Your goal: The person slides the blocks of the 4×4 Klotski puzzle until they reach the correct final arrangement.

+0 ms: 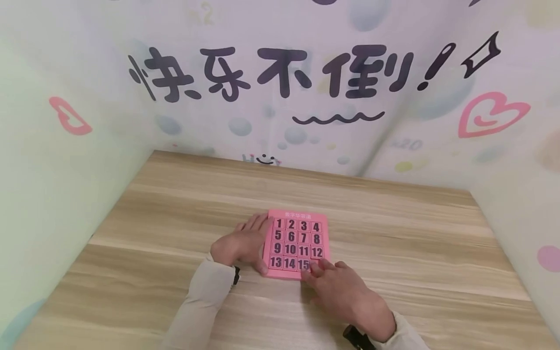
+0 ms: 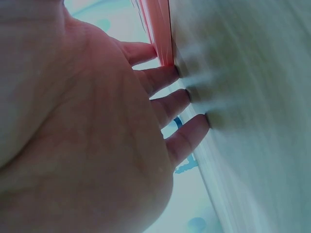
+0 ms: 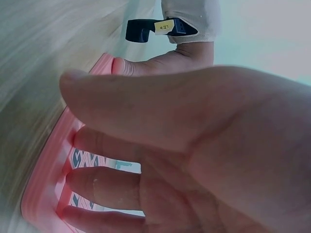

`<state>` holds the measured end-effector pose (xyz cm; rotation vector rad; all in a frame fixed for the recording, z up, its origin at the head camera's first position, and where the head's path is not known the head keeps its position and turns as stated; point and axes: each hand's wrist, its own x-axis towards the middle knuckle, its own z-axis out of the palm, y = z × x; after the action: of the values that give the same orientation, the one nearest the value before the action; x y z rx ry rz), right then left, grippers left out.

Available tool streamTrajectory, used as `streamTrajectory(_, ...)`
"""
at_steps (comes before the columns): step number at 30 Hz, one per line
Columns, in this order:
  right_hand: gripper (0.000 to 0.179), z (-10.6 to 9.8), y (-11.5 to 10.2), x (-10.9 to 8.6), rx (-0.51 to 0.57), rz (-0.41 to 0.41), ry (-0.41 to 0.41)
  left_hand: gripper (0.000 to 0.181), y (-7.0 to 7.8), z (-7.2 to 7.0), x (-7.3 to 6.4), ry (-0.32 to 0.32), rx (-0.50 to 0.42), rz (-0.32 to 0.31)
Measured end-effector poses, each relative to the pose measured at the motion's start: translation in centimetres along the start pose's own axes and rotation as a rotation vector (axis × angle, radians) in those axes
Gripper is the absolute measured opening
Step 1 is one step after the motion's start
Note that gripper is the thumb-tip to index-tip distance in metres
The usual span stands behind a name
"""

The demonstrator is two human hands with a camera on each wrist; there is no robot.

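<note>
A pink number sliding puzzle [image 1: 297, 213] lies flat on the wooden table, with tiles 1 to 15 in order by rows. My left hand [image 1: 245, 247] rests along its left edge, the thumb at the lower left corner and the fingers spread up the side. In the left wrist view, its fingertips [image 2: 197, 127] reach the table beside the pink frame. My right hand [image 1: 339, 291] is at the lower right corner and covers the spot right of tile 15. In the right wrist view, fairly straight fingers [image 3: 104, 187] touch the puzzle's face, while the thumb lies near its front edge.
The wooden table [image 1: 175, 204] extends around the puzzle on all sides. A white printed curtain [image 1: 271, 29] with black lettering hangs behind its back edge, and pale walls close in left and right. Dark straps [image 1: 356, 336] sit on both wrists.
</note>
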<state>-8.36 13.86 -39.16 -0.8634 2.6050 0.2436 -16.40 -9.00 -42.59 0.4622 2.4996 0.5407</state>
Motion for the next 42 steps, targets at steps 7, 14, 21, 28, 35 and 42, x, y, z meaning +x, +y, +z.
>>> streamTrajectory(7, 0.052, -0.03, 0.07, 0.06, 0.026, 0.001, 0.0, 0.134, 0.01, -0.22, 0.2, -0.01, 0.027, -0.003)
streamTrajectory(14, 0.053, -0.15, 0.17, 0.07, 0.03, 0.002, -0.004, 0.134, 0.01, -0.29, 0.22, -0.008, 0.029, -0.001)
streamTrajectory(21, 0.052, 0.0, 0.43, -0.04, 0.017, 0.003, 0.01, 0.134, 0.17, -0.37, 0.47, -0.014, 0.013, 0.007)
streamTrajectory(28, 0.052, 0.21, 0.0, -0.27, 0.001, -0.019, 0.042, 0.134, 0.18, -0.35, -0.06, -0.026, 0.013, -0.002)
streamTrajectory(35, 0.055, -0.37, 0.26, -0.16, 0.075, 0.028, -0.03, 0.133, 0.13, -0.68, -0.06, -0.014, 0.003, 0.014)
streamTrajectory(42, 0.051, -0.18, 0.95, -0.56, 0.106, -0.014, 0.063, 0.13, -0.27, -0.85, -0.27, -0.016, -0.025, 0.017)
